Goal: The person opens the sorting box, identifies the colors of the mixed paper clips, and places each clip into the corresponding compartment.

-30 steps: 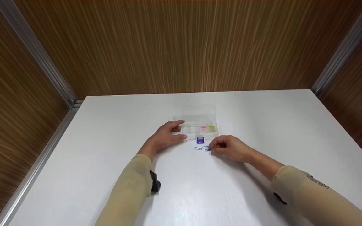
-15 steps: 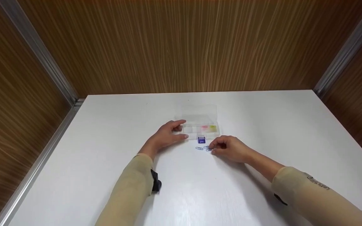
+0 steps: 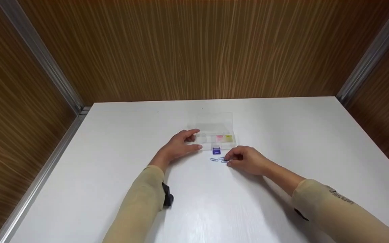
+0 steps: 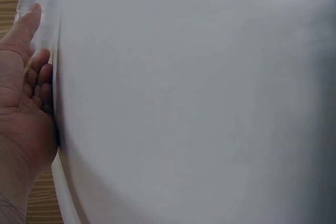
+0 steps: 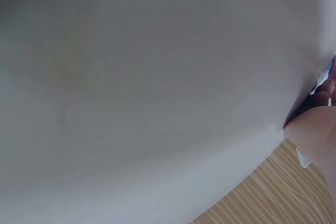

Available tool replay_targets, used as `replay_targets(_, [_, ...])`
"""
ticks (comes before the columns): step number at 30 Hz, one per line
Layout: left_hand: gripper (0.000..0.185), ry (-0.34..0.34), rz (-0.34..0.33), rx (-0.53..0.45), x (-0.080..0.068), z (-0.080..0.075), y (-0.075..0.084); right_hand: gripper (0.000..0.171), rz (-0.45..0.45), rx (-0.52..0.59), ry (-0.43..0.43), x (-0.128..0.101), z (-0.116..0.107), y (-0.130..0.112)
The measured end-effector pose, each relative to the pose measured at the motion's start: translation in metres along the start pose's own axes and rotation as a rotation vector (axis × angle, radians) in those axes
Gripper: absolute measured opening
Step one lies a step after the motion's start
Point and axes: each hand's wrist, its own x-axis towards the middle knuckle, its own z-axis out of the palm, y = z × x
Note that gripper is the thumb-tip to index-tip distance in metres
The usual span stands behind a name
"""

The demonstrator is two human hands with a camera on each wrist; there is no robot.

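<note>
A clear plastic compartment box (image 3: 214, 135) lies open on the white table (image 3: 113, 162), with pink and yellow items in its right cells. My left hand (image 3: 181, 145) holds the box's left end between thumb and fingers; the left wrist view shows the thumb (image 4: 23, 30) against the clear box edge (image 4: 47, 9). A small blue binder clip (image 3: 216, 151) stands just in front of the box. Blue paper clips (image 3: 214, 159) lie on the table below it. My right hand (image 3: 245, 159) rests beside them, fingertips curled down on the rightmost paper clip (image 3: 224, 160).
Wood-panelled walls (image 3: 194, 50) with metal corner strips enclose the table on three sides. The wrist views mostly show bare white tabletop (image 5: 157, 77) close up.
Almost nothing moved. The right hand stays at the paper clips with only a slight shift of its fingers; the left hand keeps its hold on the box.
</note>
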Motion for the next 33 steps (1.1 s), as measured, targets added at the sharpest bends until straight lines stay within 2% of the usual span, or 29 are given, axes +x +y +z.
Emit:
replay_targets(15, [0.068, 0.003, -0.023, 0.025, -0.0004, 0.0010, 0.0004, 0.008, -0.022, 0.006, -0.011, -0.0018, 0.0000, 0.0002])
replay_targets(29, [0.066, 0.004, 0.010, 0.005, 0.0005, 0.0014, -0.0031, 0.004, 0.000, -0.013, -0.041, -0.0020, 0.0005, -0.0008])
replay_targets(33, [0.066, 0.006, 0.008, 0.001, 0.0006, 0.0015, -0.0031, 0.005, -0.022, 0.006, -0.043, -0.0022, 0.0014, -0.0008])
